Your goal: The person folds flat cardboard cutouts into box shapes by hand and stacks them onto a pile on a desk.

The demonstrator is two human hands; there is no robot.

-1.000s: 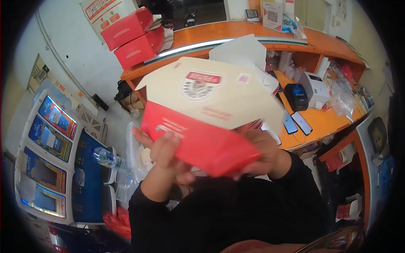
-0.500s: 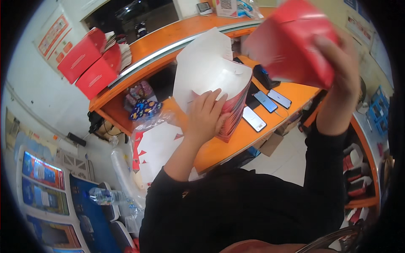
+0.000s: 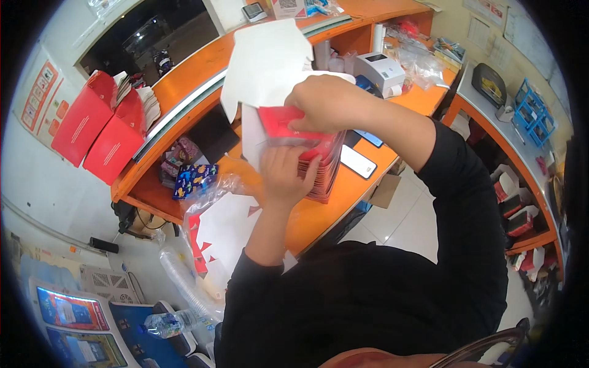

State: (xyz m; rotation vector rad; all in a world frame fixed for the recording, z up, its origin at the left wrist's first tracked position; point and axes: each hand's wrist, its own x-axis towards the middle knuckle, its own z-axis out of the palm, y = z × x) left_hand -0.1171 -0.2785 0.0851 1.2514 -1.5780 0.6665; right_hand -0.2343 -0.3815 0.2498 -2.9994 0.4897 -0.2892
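Note:
A tall stack of nested red cardboard food cartons (image 3: 319,179) with white insides stands on the orange counter. At its top is a carton with a large white panel (image 3: 265,64) raised at the back and a red flap (image 3: 279,121) folded across. My right hand (image 3: 325,104) reaches over from the right, fingers curled and closed on this carton by the red flap. My left hand (image 3: 287,170) lies against the front of the stack, fingers extended and thumb apart. My hands partly cover the carton, so how far it sits inside the stack is hidden.
Flat white-and-red carton blanks (image 3: 230,224) lie left of the stack, near plastic-wrapped cups (image 3: 181,273). A phone (image 3: 358,162) lies right of it, with a white label printer (image 3: 380,70) behind. More red cartons (image 3: 115,144) stand at the far left on the raised ledge.
My right hand has brought a red carton from the upper right down and left onto the stack. My left hand has stayed at the stack's front. The view has shifted to the right.

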